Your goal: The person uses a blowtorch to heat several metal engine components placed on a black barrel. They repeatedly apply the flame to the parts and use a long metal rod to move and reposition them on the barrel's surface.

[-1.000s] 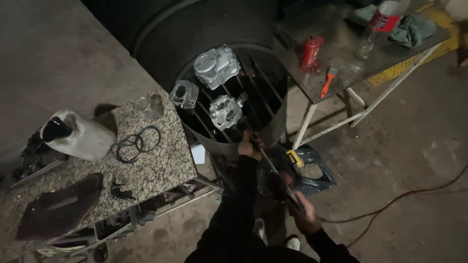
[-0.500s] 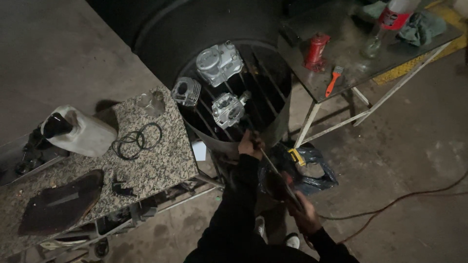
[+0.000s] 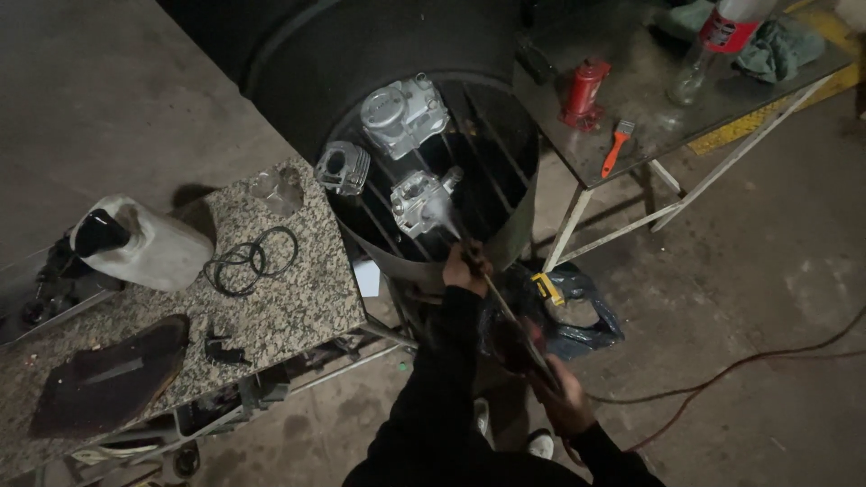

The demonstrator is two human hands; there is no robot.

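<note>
metal wand (image 3: pixel 505 311) runs between both hands: left hand (image 3: pixel 466 268) clenched round its front end at the drum's near rim, right hand (image 3: pixel 564 406) gripping the rear (dim, fingers hard to read). wand tip sprays mist on a grey engine part (image 3: pixel 422 200) lying on the grate inside the black drum (image 3: pixel 505 153). left of the drum, a granite slab (image 3: pixel 298 307); right of it, a steel table (image 3: pixel 649 117) with a red jack (image 3: pixel 585 90).

Engine parts (image 3: pixel 403 114) crowd the drum's (image 3: pixel 519 230) left side; bare grate bars at right stay open. The granite table (image 3: pixel 307 289) hems the left.
</note>
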